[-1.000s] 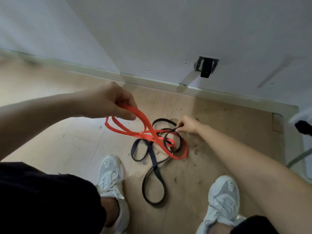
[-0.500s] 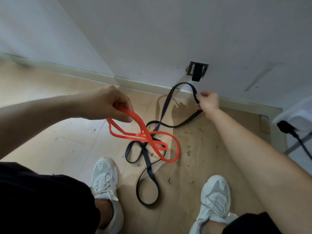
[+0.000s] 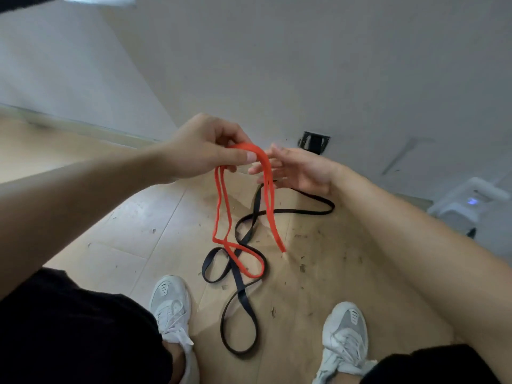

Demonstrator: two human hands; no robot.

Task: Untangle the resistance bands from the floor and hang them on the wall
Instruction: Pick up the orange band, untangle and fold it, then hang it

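Observation:
My left hand [image 3: 206, 151] pinches the top of an orange resistance band [image 3: 220, 206] and holds it up. The band's loops hang down to the floor, where its lower end still crosses a black resistance band [image 3: 241, 297]. The black band lies in loose loops on the wooden floor between my shoes. My right hand [image 3: 299, 170] is beside the orange band with its fingers stretched toward the strand and holds nothing.
A black bracket [image 3: 314, 141] is fixed low on the grey wall above the skirting. My two white shoes [image 3: 171, 306] [image 3: 345, 333] stand on the dusty floor. A white appliance [image 3: 468, 203] stands at the right.
My right hand let go of the black band, which dropped back to the floor, and came over to the orange band. My left hand raised the orange band higher.

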